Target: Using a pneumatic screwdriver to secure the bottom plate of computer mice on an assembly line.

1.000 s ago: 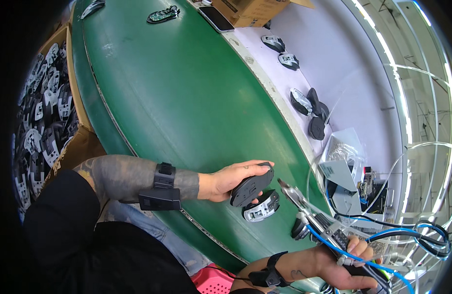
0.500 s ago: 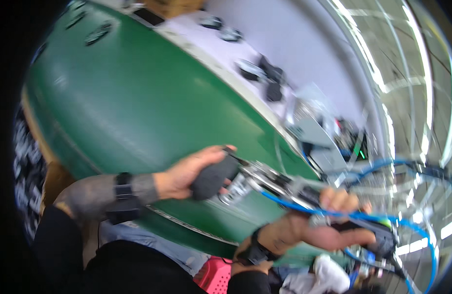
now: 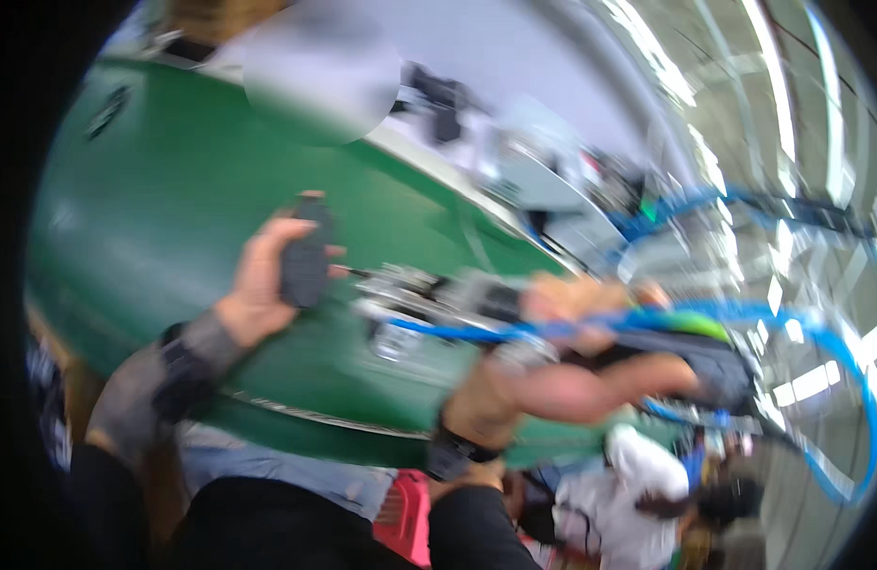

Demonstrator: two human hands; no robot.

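Note:
The picture is heavily motion-blurred. My left hand holds a small dark computer mouse upright above the green conveyor belt. My right hand grips a powered screwdriver with a metal front end, its tip pointing left at the mouse. A blue coiled hose runs from the tool off to the right. Both wrists wear dark bands.
A grey table with dark mouse parts lies beyond the belt. A pink crate sits low between my arms. Another person in white is at the lower right. Frames and lights fill the right side.
My view has swung and blurred. My left hand lifted the mouse from the belt's edge and turned it upright. My right hand brought the screwdriver up and left until its tip meets the mouse.

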